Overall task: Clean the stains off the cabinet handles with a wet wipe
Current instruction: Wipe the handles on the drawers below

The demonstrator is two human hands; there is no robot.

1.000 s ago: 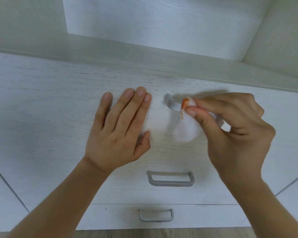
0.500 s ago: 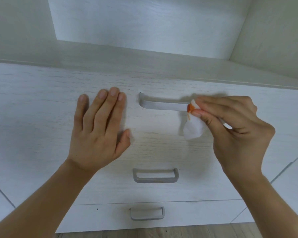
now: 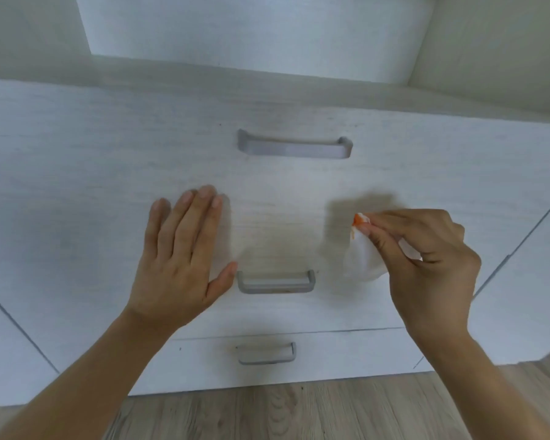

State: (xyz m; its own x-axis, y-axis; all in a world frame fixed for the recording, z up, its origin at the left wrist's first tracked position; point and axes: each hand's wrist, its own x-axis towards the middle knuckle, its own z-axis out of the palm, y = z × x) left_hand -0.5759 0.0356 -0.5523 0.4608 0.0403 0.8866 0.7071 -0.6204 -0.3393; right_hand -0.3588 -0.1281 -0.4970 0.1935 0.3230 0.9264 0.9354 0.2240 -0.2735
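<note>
While the left hand (image 3: 185, 258) lies flat with straight fingers against the white drawer front (image 3: 77, 173), its thumb tip just beside the middle handle (image 3: 276, 282), the right hand (image 3: 426, 258) pinches a white wet wipe (image 3: 364, 258) between thumb and fingertips. The wipe, smeared orange at its top corner, hangs off the cabinet, below the top handle (image 3: 294, 147) and right of the middle one. A third handle (image 3: 267, 353) sits on the bottom drawer, above the wooden floor (image 3: 299, 411).

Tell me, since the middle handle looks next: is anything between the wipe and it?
Nothing visible: bare drawer front separates the wet wipe, pinched in the right hand, from the middle handle. The left hand lies flat beside its far end.
</note>
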